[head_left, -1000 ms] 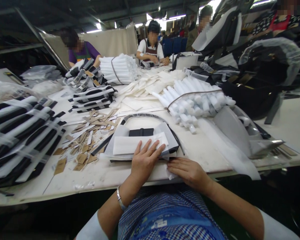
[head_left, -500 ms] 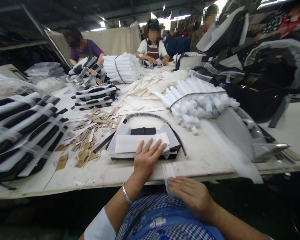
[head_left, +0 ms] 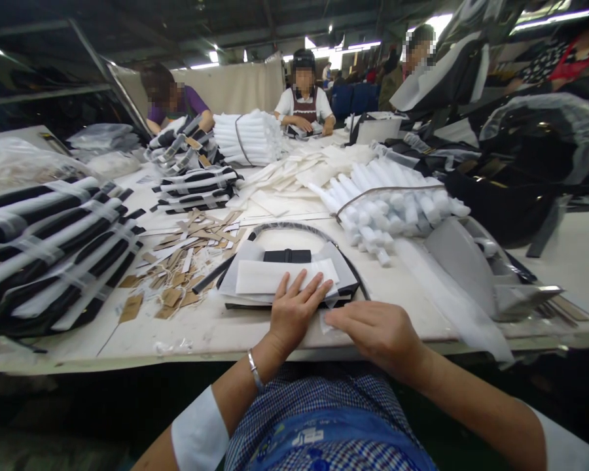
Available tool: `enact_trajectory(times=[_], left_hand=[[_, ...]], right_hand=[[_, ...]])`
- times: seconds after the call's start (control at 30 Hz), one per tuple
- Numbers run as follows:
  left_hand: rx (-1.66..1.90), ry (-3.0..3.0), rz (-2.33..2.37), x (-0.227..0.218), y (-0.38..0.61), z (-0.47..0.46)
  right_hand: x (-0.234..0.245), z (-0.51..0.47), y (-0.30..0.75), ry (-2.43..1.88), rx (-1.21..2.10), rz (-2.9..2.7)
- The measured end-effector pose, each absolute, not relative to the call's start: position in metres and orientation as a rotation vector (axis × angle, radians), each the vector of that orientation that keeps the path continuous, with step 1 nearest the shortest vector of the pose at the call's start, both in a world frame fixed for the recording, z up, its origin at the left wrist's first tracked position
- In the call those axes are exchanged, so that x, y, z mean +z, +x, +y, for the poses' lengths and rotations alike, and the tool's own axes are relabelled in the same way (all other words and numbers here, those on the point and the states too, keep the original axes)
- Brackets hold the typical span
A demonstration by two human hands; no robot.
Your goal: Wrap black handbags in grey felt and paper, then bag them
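A black handbag (head_left: 351, 299) lies flat before me, covered with white wrapping and with its handle (head_left: 294, 226) arched away from me. On top of it rests a white foam sheet (head_left: 258, 278). My left hand (head_left: 294, 307) presses flat on the sheet's right part, fingers spread, holding nothing. Just off the bag's lower right corner, my right hand (head_left: 380, 330) has its fingers pinched together on a translucent strip (head_left: 328, 322); the fingertips are partly hidden.
Left of the bag lie scattered brown tags (head_left: 171, 294) and a stack of wrapped black bags (head_left: 53, 255). Bundled white foam rolls (head_left: 392, 203) and a grey tape dispenser (head_left: 471, 268) are on the right. A co-worker (head_left: 304, 98) sits across the table.
My right hand has risen from the table's front edge toward the bag's lower right corner, bringing the translucent strip along. My left hand stays on the foam sheet.
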State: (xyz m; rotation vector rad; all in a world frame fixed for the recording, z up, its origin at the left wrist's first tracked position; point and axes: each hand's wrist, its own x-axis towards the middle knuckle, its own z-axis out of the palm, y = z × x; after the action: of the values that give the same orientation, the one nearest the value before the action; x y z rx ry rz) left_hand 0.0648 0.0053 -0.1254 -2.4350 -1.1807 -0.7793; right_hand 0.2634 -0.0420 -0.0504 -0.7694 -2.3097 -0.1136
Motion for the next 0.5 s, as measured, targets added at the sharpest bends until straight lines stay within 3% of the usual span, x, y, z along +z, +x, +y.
enact_trajectory(times=[0.3,0.5], left_hand=[[-0.854,-2.418,-1.119,-0.132,0.067,0.005],[-0.905,-2.460,-1.027,-0.132,0.063,0.003]], right_hand=[[-0.056,0.036,0.263,-1.090,-0.077,-2.242],[-0.073,0.063,0.259,-1.307,0.137,-2.244]])
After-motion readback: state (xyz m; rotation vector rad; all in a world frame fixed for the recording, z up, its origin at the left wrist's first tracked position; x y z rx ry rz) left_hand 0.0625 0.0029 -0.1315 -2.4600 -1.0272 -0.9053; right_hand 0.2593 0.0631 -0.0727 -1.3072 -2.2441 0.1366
